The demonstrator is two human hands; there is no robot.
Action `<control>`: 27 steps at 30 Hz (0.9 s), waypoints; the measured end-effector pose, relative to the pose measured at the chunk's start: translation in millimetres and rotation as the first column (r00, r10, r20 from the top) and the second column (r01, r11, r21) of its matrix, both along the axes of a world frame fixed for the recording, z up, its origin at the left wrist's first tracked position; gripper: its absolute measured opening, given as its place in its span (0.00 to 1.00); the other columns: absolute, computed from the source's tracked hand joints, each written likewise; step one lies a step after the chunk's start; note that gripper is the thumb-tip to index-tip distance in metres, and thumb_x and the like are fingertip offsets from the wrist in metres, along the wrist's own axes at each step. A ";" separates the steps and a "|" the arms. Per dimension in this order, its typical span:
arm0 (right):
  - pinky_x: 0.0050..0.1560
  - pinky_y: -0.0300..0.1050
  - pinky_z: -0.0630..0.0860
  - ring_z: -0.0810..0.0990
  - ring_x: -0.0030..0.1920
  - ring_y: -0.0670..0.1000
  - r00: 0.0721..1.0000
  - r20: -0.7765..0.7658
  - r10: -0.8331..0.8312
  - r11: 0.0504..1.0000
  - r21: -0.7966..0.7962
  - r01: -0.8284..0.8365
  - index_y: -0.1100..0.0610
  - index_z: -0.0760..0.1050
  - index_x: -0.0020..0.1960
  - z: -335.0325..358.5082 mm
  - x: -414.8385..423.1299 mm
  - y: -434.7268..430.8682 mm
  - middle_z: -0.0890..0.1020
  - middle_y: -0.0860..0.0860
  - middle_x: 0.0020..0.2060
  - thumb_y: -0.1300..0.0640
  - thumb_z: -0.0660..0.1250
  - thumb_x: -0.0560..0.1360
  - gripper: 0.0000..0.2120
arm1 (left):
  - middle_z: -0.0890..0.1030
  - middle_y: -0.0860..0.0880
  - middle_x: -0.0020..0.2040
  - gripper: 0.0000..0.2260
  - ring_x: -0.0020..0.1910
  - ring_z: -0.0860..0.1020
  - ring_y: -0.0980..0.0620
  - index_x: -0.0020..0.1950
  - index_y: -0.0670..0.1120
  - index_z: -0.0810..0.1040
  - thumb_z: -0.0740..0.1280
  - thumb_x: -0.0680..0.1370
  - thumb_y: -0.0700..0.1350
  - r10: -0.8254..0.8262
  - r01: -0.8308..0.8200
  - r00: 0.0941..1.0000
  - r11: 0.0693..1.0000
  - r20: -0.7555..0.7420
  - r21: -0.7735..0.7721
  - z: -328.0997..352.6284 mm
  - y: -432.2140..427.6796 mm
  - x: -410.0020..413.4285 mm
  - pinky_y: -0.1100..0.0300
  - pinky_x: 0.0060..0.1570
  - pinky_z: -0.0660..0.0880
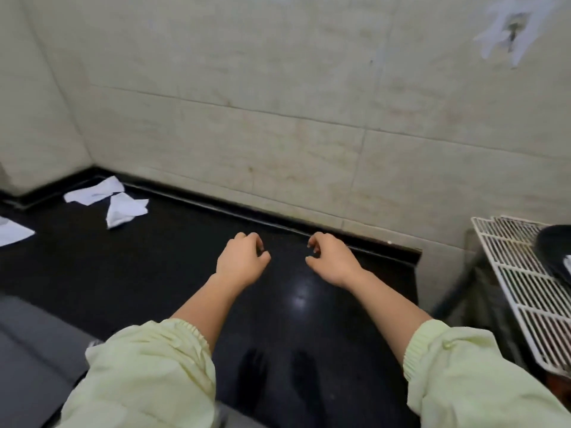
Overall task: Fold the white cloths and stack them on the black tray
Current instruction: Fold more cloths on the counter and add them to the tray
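My left hand [242,257] and right hand [332,259] hover loosely curled, empty; I should pinch the crumpled white fabric cloth [123,210] by adjacent corners.

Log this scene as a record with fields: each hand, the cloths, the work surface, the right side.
left hand: left hand over the counter, fingers loosely curled, holds nothing
right hand: right hand beside it, fingers loosely curled, holds nothing
cloths: crumpled white cloths near the far left corner; another flat white cloth cut off at the left edge
surface: glossy black stone countertop
right side: white wire rack bearing a dark object, too cut off to identify
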State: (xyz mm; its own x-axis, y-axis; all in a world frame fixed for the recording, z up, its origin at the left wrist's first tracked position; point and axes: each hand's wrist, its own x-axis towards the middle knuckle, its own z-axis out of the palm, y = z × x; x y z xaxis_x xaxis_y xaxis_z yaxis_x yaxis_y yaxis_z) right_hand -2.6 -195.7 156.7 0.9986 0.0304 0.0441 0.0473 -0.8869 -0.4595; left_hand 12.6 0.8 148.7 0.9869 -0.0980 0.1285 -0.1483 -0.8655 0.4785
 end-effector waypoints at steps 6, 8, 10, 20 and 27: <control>0.57 0.49 0.73 0.73 0.61 0.55 0.986 -0.064 0.154 0.986 -0.052 -0.158 0.56 0.70 0.65 -28.3 39.7 119.9 0.73 0.54 0.61 0.53 0.66 0.76 0.20 | 0.74 0.46 0.53 0.10 0.53 0.76 0.45 0.53 0.47 0.77 0.65 0.76 0.50 0.164 -0.163 0.985 0.986 -0.047 0.024 -21.7 120.7 13.7 0.51 0.52 0.75; 0.57 0.49 0.74 0.73 0.61 0.55 0.976 -0.083 0.201 0.976 -0.066 -0.207 0.56 0.69 0.66 -37.8 59.3 157.9 0.73 0.54 0.62 0.52 0.65 0.76 0.20 | 0.74 0.46 0.54 0.10 0.54 0.76 0.45 0.54 0.47 0.77 0.65 0.76 0.50 0.207 -0.205 0.976 0.978 -0.071 0.043 -31.5 158.9 23.5 0.51 0.52 0.74; 0.56 0.49 0.73 0.72 0.61 0.56 0.966 -0.099 0.238 0.965 -0.090 -0.247 0.56 0.68 0.66 -45.2 78.9 191.7 0.72 0.54 0.62 0.52 0.65 0.77 0.20 | 0.74 0.46 0.55 0.11 0.54 0.75 0.45 0.54 0.47 0.76 0.65 0.76 0.51 0.239 -0.234 0.966 0.970 -0.097 0.064 -39.5 193.1 37.4 0.51 0.52 0.74; 0.58 0.51 0.73 0.72 0.62 0.56 0.927 -0.177 0.329 0.927 -0.124 -0.353 0.56 0.68 0.66 -71.5 202.1 336.7 0.72 0.55 0.62 0.51 0.64 0.77 0.20 | 0.74 0.46 0.56 0.10 0.55 0.75 0.45 0.55 0.47 0.75 0.64 0.77 0.50 0.338 -0.327 0.923 0.941 -0.181 0.088 -64.1 324.0 141.7 0.52 0.53 0.74; 0.58 0.51 0.73 0.72 0.61 0.57 0.910 -0.223 0.350 0.918 -0.109 -0.380 0.57 0.68 0.66 -81.5 270.1 415.9 0.72 0.55 0.61 0.52 0.64 0.77 0.19 | 0.74 0.45 0.56 0.11 0.57 0.74 0.44 0.56 0.46 0.76 0.64 0.77 0.49 0.394 -0.392 0.893 0.918 -0.219 0.053 -82.2 394.7 204.0 0.52 0.54 0.73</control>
